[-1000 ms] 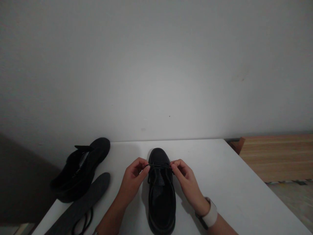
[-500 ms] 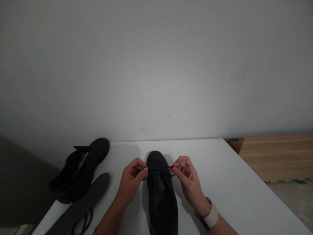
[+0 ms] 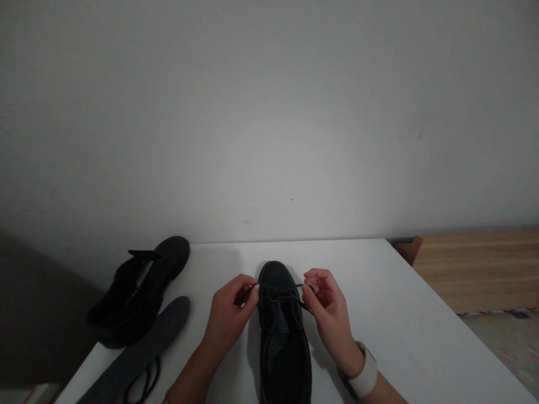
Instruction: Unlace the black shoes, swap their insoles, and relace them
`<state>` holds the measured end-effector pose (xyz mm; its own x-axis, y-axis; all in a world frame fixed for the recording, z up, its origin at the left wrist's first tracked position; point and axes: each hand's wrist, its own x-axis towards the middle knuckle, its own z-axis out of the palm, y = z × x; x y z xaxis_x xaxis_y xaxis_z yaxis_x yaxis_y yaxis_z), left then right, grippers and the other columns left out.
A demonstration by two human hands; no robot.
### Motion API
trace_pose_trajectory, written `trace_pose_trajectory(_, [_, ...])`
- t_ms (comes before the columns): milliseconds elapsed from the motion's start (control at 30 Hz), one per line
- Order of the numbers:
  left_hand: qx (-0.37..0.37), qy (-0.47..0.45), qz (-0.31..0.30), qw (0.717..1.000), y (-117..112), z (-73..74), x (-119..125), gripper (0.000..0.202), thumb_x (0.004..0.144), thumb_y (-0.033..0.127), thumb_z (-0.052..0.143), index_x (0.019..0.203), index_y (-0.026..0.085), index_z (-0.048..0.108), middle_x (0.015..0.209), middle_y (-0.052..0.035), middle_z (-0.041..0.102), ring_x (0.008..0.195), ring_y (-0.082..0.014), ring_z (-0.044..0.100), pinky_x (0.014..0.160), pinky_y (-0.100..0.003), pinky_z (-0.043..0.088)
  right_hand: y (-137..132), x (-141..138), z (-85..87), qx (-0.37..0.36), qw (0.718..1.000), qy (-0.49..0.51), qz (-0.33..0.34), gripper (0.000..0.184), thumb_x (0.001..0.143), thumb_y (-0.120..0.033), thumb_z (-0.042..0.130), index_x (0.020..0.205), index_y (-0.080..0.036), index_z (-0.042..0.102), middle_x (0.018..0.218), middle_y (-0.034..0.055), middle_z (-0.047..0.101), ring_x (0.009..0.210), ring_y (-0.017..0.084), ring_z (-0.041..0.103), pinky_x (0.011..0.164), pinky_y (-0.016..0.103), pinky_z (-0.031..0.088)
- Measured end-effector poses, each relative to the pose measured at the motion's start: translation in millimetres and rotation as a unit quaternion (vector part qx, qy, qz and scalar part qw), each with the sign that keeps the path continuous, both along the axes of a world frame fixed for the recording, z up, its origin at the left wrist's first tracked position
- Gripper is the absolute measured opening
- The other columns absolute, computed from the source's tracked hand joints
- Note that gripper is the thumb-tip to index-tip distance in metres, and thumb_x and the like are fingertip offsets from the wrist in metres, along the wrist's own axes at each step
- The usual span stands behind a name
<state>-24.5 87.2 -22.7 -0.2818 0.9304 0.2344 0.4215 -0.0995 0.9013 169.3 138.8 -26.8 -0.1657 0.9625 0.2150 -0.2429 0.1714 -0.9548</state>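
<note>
A: Left hand (image 3: 231, 307) first: doing what?

B: Pinching a black lace (image 3: 299, 285) between thumb and bent fingers, just beside the left edge of the shoe (image 3: 283, 336). Closed to a narrow grip on the thin cord.

A: And with the right hand (image 3: 329, 306)?

B: Holding another stretch of lace near the opposite edge, also in a closed grip, thumb against forefinger, with the other fingers loosely curled. Wearing a pale wristband (image 3: 365, 375) too.

A: Where to look for the shoe?

B: On the white bench (image 3: 379, 325), between both hands. Set upright, opening upward, toe toward the wall (image 3: 269, 123), heel cut off by the bottom of the view. Crossed by lace over the front, with some sticking out at the right side, close under the right hand.

A: Anything farther left?

B: Yes, a second shoe (image 3: 128, 314), also black, at the left edge of the bench, toe toward the wall. Just beside, a flat grey insole (image 3: 147, 343); touching or not, hard to tell. Nearer the bottom, a looped black cord (image 3: 147, 384).

A: And past the right edge?

B: A wooden board (image 3: 480, 272), near the wall.
</note>
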Motion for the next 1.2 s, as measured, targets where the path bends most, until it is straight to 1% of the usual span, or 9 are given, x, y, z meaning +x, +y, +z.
trace_pose_trajectory(200, [0.014, 0.077, -0.005, 0.997, 1, -0.7, -1, 0.016, 0.087, 0.031, 0.057, 0.077, 0.019, 0.061, 0.060, 0.0047, 0.053, 0.056, -0.0103, 0.050, 0.056, -0.020, 0.038, -4, -1, -1.9, 0.048, 0.998, -0.041, -0.027, 0.011, 0.092, -0.032, 0.065, 0.096, -0.022, 0.062, 0.083, 0.0006, 0.059, 0.071, 0.013, 0.054, 0.061, 0.024, 0.043])
trace_pose_trajectory(333, [0.033, 0.101, -0.021, 0.994, -3, -0.4, 0, 0.017, 0.088, 0.030, 0.056, 0.076, 0.019, 0.062, 0.060, 0.0045, 0.056, 0.054, -0.0097, 0.052, 0.055, -0.019, 0.040, -8, 0, 0.4, 0.088, 0.994, -0.054, -0.039, 0.006, 0.094, -0.027, 0.061, 0.091, -0.023, 0.062, 0.079, -0.0004, 0.056, 0.070, 0.013, 0.053, 0.060, 0.023, 0.041])
trace_pose_trajectory(500, [0.072, 0.126, -0.014, 0.989, -10, 2.5, 4, 0.017, 0.087, 0.028, 0.060, 0.074, 0.019, 0.065, 0.054, 0.0059, 0.053, 0.047, -0.0074, 0.048, 0.048, -0.017, 0.036, -15, 3, 5.6, 0.166, 0.982, -0.075, -0.047, 0.011, 0.096, -0.018, 0.056, 0.090, -0.024, 0.062, 0.078, -0.0008, 0.054, 0.069, 0.012, 0.050, 0.055, 0.023, 0.036])
trace_pose_trajectory(567, [0.088, 0.132, -0.004, 0.987, -12, 5.3, 5, 0.017, 0.087, 0.027, 0.060, 0.074, 0.019, 0.065, 0.053, 0.0062, 0.052, 0.046, -0.0068, 0.047, 0.048, -0.017, 0.035, -16, 4, 7.7, 0.199, 0.976, -0.072, -0.054, 0.014, 0.096, -0.014, 0.054, 0.092, -0.025, 0.062, 0.079, -0.0010, 0.053, 0.070, 0.012, 0.050, 0.055, 0.023, 0.036])
trace_pose_trajectory(667, [0.107, 0.137, 0.012, 0.985, -14, 9.9, 6, 0.016, 0.086, 0.025, 0.060, 0.073, 0.019, 0.066, 0.051, 0.0065, 0.052, 0.044, -0.0062, 0.045, 0.046, -0.016, 0.034, -16, 5, 10.5, 0.226, 0.970, -0.059, -0.062, 0.016, 0.095, -0.011, 0.055, 0.093, -0.025, 0.062, 0.080, -0.0011, 0.053, 0.073, 0.012, 0.050, 0.057, 0.023, 0.038])
trace_pose_trajectory(800, [0.113, 0.139, 0.015, 0.984, -15, 12.8, 7, 0.016, 0.086, 0.026, 0.061, 0.073, 0.018, 0.066, 0.050, 0.0069, 0.050, 0.043, -0.0061, 0.044, 0.045, -0.016, 0.034, -14, 6, 12.2, 0.228, 0.969, -0.046, -0.081, 0.014, 0.092, -0.010, 0.061, 0.093, -0.025, 0.060, 0.081, -0.0015, 0.054, 0.076, 0.012, 0.052, 0.061, 0.022, 0.042])
trace_pose_trajectory(1000, [0.096, 0.142, 0.018, 0.985, -13, 11.3, 4, 0.018, 0.086, 0.030, 0.061, 0.073, 0.019, 0.068, 0.049, 0.0070, 0.049, 0.043, -0.0067, 0.045, 0.045, -0.017, 0.034, -11, 10, 9.8, 0.203, 0.969, -0.051, -0.127, 0.015, 0.088, -0.013, 0.068, 0.096, -0.025, 0.062, 0.081, -0.0023, 0.055, 0.073, 0.011, 0.052, 0.060, 0.020, 0.043])
trace_pose_trajectory(1100, [0.076, 0.149, 0.037, 0.985, -9, 7.6, -1, 0.017, 0.086, 0.033, 0.064, 0.076, 0.020, 0.070, 0.052, 0.0059, 0.054, 0.046, -0.0079, 0.048, 0.049, -0.018, 0.035, -8, 11, 8.5, 0.198, 0.967, -0.073, -0.146, 0.013, 0.088, -0.016, 0.068, 0.095, -0.025, 0.062, 0.082, -0.0023, 0.057, 0.073, 0.010, 0.053, 0.061, 0.020, 0.044])
trace_pose_trajectory(1200, [0.057, 0.152, 0.077, 0.984, -5, 2.9, -8, 0.021, 0.082, 0.039, 0.070, 0.071, 0.020, 0.070, 0.054, 0.0049, 0.056, 0.049, -0.0092, 0.048, 0.053, -0.022, 0.034, -3, 11, 7.9, 0.192, 0.961, -0.108, -0.167, 0.007, 0.089, -0.020, 0.068, 0.091, -0.024, 0.062, 0.082, -0.0020, 0.057, 0.073, 0.011, 0.054, 0.062, 0.021, 0.045])
